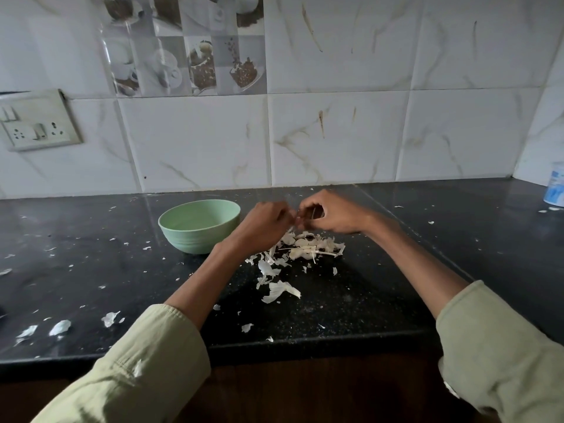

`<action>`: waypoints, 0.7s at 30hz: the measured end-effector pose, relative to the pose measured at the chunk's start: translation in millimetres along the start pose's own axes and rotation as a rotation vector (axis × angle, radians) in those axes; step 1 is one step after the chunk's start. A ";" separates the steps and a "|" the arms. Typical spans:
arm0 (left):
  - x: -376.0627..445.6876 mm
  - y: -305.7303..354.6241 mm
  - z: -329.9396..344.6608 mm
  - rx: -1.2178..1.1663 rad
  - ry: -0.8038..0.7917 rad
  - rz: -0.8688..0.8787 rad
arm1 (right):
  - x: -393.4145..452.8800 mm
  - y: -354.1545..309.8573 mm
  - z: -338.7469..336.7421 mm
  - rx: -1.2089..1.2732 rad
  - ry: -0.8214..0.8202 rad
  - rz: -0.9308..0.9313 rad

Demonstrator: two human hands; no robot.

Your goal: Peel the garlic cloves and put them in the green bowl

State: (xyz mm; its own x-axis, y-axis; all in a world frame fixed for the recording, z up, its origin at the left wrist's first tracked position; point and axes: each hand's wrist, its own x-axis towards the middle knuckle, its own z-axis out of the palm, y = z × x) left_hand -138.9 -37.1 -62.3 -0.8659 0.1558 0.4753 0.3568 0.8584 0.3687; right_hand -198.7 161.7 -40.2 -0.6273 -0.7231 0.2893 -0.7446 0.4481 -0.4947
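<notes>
A pale green bowl stands on the black counter, left of my hands. My left hand and my right hand meet fingertip to fingertip above a heap of white garlic skins and cloves. Between the fingers of both hands sits a small garlic clove, mostly hidden by them. The bowl's inside shows no clove from this angle.
Papery skins trail toward the counter's front edge. More scraps lie at the left front. A white and blue container stands at the far right by the tiled wall. A switch socket is on the wall, left.
</notes>
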 end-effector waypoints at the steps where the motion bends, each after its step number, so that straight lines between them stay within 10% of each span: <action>1: 0.1 -1.7 1.8 0.003 -0.031 0.001 | -1.8 -1.3 -1.8 -0.009 -0.020 -0.009; 13: -1.2 -2.9 4.7 -0.068 -0.041 -0.081 | -3.3 -0.7 1.6 -0.160 -0.165 0.070; 21: -2.2 -3.1 1.2 -0.313 0.046 -0.078 | -10.7 -7.3 -15.3 0.228 0.084 0.084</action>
State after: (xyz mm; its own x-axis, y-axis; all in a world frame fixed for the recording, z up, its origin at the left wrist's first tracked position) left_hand -138.6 -39.6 -65.5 -0.8807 0.0676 0.4688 0.3867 0.6741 0.6293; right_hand -190.0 174.2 -27.2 -0.7085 -0.6380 0.3018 -0.6246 0.3677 -0.6890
